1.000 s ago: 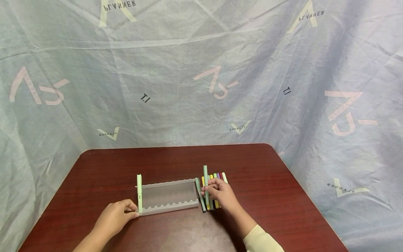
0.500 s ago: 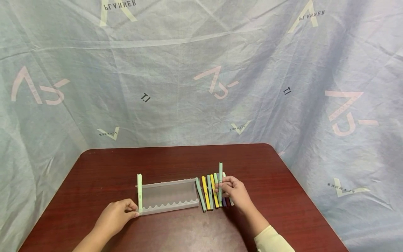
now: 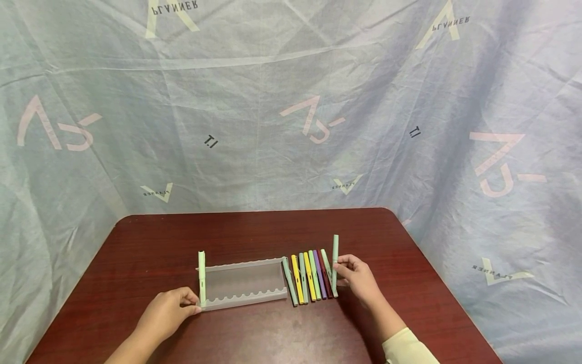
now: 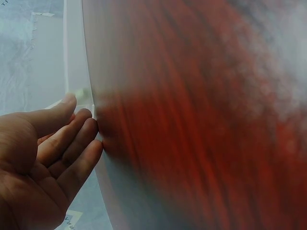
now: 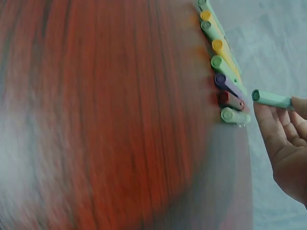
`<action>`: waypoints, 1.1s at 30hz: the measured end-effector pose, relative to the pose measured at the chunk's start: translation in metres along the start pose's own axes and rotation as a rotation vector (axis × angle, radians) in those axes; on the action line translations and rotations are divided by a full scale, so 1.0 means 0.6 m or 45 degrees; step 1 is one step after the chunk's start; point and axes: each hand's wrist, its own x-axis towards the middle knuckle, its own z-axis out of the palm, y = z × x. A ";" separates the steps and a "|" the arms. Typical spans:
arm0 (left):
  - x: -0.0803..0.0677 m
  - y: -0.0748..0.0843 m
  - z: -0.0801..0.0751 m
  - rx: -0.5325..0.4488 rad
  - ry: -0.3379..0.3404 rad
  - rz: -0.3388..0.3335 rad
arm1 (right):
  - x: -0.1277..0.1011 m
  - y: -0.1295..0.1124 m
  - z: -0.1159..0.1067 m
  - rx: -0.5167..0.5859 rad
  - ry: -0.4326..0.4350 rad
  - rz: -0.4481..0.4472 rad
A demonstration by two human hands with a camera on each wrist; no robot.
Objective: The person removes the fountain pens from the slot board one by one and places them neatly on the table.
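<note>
A clear plastic pen rack (image 3: 245, 302) with notched rails lies on the table, and one light green pen (image 3: 202, 278) lies across its left end. My left hand (image 3: 165, 311) pinches the rack's near left corner between thumb and fingers; in the left wrist view the fingertips (image 4: 86, 115) meet that edge. My right hand (image 3: 361, 280) pinches a pale green pen (image 3: 335, 247), upright in the head view, at the right end of a row of pens. In the right wrist view the held pen (image 5: 272, 99) is raised apart from the row.
Right of the rack several pens lie side by side: grey-green, yellow (image 3: 297, 278), light green, purple (image 3: 319, 275), dark red (image 3: 325, 275) and a pale one (image 3: 325, 255) at the end. The dark red-brown table (image 3: 245, 338) is backed by a hanging grey cloth (image 3: 254, 101).
My right hand has moved right along the row with the pale green pen, from its left part to its right end, uncovering the pens. My left hand has stayed at the rack's corner.
</note>
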 end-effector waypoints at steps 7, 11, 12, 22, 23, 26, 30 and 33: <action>0.000 -0.001 0.001 0.007 0.016 0.000 | 0.011 0.014 -0.024 -0.116 -0.030 0.041; 0.000 0.000 0.001 0.002 0.010 0.001 | 0.022 0.027 -0.033 -0.184 -0.040 0.083; 0.000 0.000 0.001 0.000 0.009 -0.001 | 0.024 0.029 -0.035 -0.198 -0.045 0.094; -0.001 0.004 0.002 -0.014 0.027 -0.005 | 0.043 0.046 -0.040 -0.385 -0.070 0.162; -0.002 0.005 0.002 -0.013 0.029 0.004 | 0.044 0.046 -0.039 -0.406 -0.064 0.169; -0.001 0.005 0.002 -0.014 0.025 -0.006 | 0.046 0.045 -0.034 -0.453 -0.045 0.190; -0.001 0.004 0.001 -0.017 0.017 -0.018 | 0.047 0.043 -0.027 -0.486 -0.018 0.199; 0.000 0.003 0.001 -0.017 0.016 -0.013 | 0.047 0.043 -0.024 -0.498 0.003 0.195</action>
